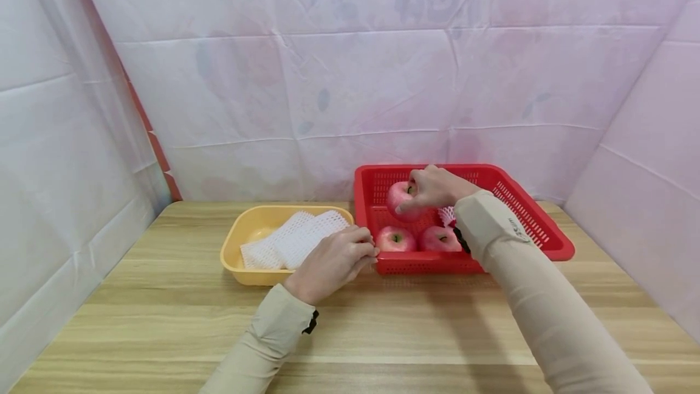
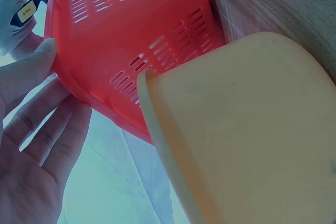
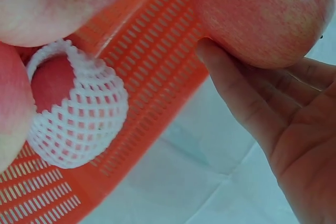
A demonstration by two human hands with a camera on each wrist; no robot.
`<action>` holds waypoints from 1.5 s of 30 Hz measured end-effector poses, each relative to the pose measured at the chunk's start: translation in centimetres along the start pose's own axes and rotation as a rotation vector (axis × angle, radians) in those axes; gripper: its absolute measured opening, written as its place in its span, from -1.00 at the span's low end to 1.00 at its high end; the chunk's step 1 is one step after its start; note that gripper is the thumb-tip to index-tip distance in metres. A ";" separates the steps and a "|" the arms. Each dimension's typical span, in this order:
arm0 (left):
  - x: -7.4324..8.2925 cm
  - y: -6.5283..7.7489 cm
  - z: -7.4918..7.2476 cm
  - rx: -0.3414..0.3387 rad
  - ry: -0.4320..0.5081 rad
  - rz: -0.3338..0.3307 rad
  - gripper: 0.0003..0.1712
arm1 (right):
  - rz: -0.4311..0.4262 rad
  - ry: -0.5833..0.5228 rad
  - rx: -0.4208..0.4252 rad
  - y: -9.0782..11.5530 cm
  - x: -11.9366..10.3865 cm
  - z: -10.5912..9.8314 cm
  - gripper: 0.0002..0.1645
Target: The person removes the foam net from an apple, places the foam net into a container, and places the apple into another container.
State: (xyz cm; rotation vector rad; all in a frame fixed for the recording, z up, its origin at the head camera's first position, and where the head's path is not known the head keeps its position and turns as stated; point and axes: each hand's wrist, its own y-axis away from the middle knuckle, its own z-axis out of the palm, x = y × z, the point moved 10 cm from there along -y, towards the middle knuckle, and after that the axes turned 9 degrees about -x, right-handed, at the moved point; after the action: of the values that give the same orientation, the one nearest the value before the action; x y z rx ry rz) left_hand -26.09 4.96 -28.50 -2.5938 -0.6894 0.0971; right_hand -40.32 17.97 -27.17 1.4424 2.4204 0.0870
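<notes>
My right hand [image 1: 440, 187] grips a pink-red apple [image 1: 401, 199] over the left part of a red slotted basket [image 1: 432, 264]; thumb and fingers spread around its side. Two bare apples, one at the left [image 1: 396, 239] and one beside it [image 1: 439, 239], sit along the basket's front wall. Another apple in a white foam net [image 3: 86, 114] lies in the basket, partly hidden by my right arm in the head view. My left hand [image 1: 336, 263] holds the basket's rim at its front left corner, thumb and fingertips on the edge in the left wrist view.
A yellow tub [image 1: 234, 260] stands left of the basket, their rims close together. White foam nets [image 1: 312, 242] lie flat and overlapping in it. Both containers rest on a wooden table [image 1: 164, 321]. White cloth [image 1: 355, 90] hangs behind and at both sides.
</notes>
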 end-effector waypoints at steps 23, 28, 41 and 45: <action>-0.4 0.3 0.1 -0.011 0.020 -0.022 -0.87 | 0.044 -0.076 -0.089 -1.5 1.2 1.2 -0.46; -0.3 0.4 0.0 -0.002 0.011 -0.018 -0.89 | 0.101 -0.113 -0.151 -1.7 1.5 2.1 -0.37; -0.2 0.1 0.0 -0.014 0.039 -0.025 -0.86 | 0.230 -0.168 -0.257 -2.0 2.0 3.4 -0.28; -0.1 0.0 -0.1 -0.010 0.032 -0.017 -0.87 | 0.307 -0.317 -0.241 0.0 1.1 3.4 -0.25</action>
State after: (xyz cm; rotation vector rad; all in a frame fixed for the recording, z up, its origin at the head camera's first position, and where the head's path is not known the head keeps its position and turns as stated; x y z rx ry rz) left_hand -26.16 4.82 -28.40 -2.5924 -0.7014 0.0471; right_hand -39.77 18.56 -30.63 1.5671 1.8581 0.1968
